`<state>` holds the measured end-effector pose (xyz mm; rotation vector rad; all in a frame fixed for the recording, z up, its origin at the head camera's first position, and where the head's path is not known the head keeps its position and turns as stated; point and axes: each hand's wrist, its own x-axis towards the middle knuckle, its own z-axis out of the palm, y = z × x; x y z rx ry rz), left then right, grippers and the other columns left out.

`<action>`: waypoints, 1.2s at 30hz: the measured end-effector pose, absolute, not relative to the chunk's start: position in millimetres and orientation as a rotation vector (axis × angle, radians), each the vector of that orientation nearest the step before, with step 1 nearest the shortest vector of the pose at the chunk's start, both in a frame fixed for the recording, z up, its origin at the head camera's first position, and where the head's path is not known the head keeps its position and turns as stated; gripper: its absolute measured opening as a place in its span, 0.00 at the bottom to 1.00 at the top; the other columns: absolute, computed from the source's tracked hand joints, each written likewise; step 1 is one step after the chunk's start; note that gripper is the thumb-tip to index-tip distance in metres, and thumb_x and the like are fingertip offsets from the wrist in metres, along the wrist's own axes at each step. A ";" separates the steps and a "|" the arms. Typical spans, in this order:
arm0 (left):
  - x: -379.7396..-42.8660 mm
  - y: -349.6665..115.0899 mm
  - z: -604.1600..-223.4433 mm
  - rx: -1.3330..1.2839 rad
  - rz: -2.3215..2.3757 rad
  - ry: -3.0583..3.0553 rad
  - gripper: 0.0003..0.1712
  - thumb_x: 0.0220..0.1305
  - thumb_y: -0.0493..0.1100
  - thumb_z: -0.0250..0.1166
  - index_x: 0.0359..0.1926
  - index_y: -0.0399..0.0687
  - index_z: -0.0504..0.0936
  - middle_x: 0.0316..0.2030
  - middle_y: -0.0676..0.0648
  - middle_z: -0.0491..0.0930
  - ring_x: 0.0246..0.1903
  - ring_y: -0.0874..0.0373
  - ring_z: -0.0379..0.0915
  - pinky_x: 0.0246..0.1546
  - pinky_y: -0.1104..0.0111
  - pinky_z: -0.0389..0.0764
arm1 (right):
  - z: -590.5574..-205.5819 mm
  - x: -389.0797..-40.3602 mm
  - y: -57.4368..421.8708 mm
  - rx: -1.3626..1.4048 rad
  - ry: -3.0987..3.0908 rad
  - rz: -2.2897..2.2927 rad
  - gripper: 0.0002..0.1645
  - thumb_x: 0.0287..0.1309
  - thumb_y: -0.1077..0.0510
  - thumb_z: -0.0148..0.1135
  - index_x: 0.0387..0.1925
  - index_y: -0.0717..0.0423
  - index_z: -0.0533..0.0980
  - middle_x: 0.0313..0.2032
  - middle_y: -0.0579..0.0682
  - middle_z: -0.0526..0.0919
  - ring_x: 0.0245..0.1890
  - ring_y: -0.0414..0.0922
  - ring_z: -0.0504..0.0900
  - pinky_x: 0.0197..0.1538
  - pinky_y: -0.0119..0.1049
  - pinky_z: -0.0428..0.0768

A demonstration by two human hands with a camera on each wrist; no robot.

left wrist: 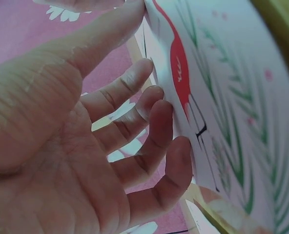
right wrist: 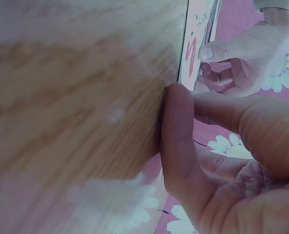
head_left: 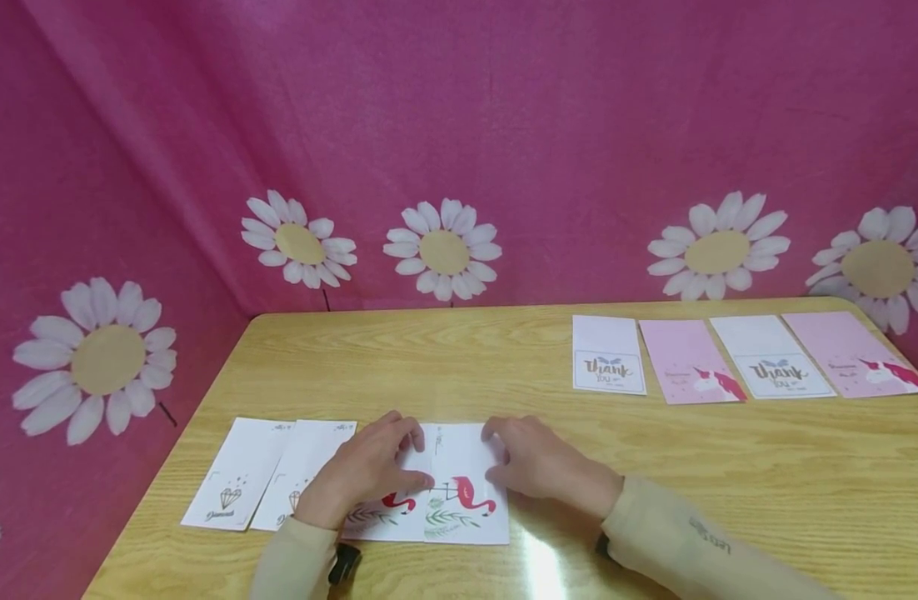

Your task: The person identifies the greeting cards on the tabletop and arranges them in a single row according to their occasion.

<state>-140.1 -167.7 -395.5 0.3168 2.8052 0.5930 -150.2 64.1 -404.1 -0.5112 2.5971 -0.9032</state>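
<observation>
Two white flamingo cards lie side by side in the head view: the left flamingo card [head_left: 387,532] is partly covered by my left hand [head_left: 369,468], and the right flamingo card [head_left: 466,457] shows almost whole. My left fingers are bent loosely, with the fingertips resting on the printed card face in the left wrist view and the thumb near the seam between the two cards. At the right card's outer edge, my right hand [head_left: 545,467] touches with thumb and fingertips. In the right wrist view its index finger [right wrist: 177,126] presses the wood beside that edge.
Left of the flamingo cards lie two white diamond cards [head_left: 237,467], one partly behind my left wrist. At the back right is a row of white thank-you cards [head_left: 607,333] alternating with pink unicorn cards [head_left: 676,342]. A flowered pink cloth [head_left: 549,167] hangs behind the wooden table [head_left: 429,358].
</observation>
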 end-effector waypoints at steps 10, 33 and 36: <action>-140.9 -165.3 -393.2 0.331 0.543 2.805 0.21 0.50 0.52 0.81 0.39 0.55 0.79 0.38 0.54 0.74 0.36 0.59 0.68 0.36 0.63 0.72 | -408.4 -149.9 70.4 -0.576 2.613 -0.934 0.24 0.55 0.60 0.73 0.54 0.61 0.79 0.22 0.47 0.75 0.25 0.43 0.73 0.34 0.37 0.73; -175.7 -124.2 -386.1 0.529 0.766 2.770 0.17 0.66 0.53 0.70 0.50 0.53 0.83 0.44 0.52 0.81 0.42 0.58 0.74 0.47 0.62 0.78 | -400.7 -179.5 162.4 -0.672 2.803 -1.073 0.20 0.58 0.60 0.72 0.52 0.60 0.81 0.33 0.48 0.87 0.33 0.40 0.85 0.40 0.35 0.82; -183.9 -113.6 -385.6 0.584 0.777 2.754 0.18 0.67 0.53 0.69 0.52 0.52 0.83 0.46 0.51 0.81 0.42 0.58 0.75 0.47 0.63 0.78 | -399.4 -184.8 176.4 -0.641 2.842 -1.064 0.20 0.57 0.60 0.72 0.51 0.60 0.81 0.34 0.49 0.87 0.34 0.43 0.86 0.41 0.39 0.83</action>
